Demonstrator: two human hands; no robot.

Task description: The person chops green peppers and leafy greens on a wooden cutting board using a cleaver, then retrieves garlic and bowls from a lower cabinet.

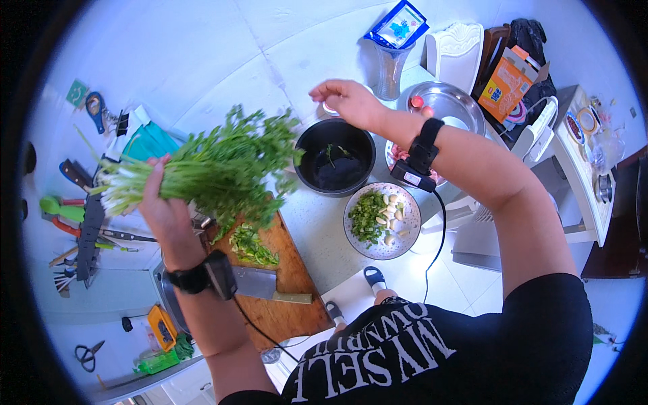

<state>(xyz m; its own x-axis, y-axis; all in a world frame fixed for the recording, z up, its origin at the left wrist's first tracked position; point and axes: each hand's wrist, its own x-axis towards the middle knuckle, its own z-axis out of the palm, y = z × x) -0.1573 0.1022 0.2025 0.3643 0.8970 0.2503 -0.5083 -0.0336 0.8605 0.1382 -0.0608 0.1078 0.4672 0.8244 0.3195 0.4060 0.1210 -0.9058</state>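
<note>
My left hand (162,200) grips the pale stem end of a large bunch of leafy green herbs (217,167), raised over the wooden cutting board (296,268). My right hand (344,101), fingers curled, hovers just above the rim of a black pot (335,178) with a few green sprigs inside; I cannot tell whether it holds anything. Chopped greens (253,245) and a cleaver (258,283) lie on the board. Beside the pot, a patterned plate (382,253) carries chopped greens and peeled garlic cloves. Behind my right wrist is a plate of raw meat (398,153), partly hidden.
A steel basin (468,96) stands at the back right, near a tall glass vase (390,76) topped by a blue packet (400,25). Knives hang on a wall rack (91,233) at left. An orange box (509,83) is at right. Cables run from both wrists.
</note>
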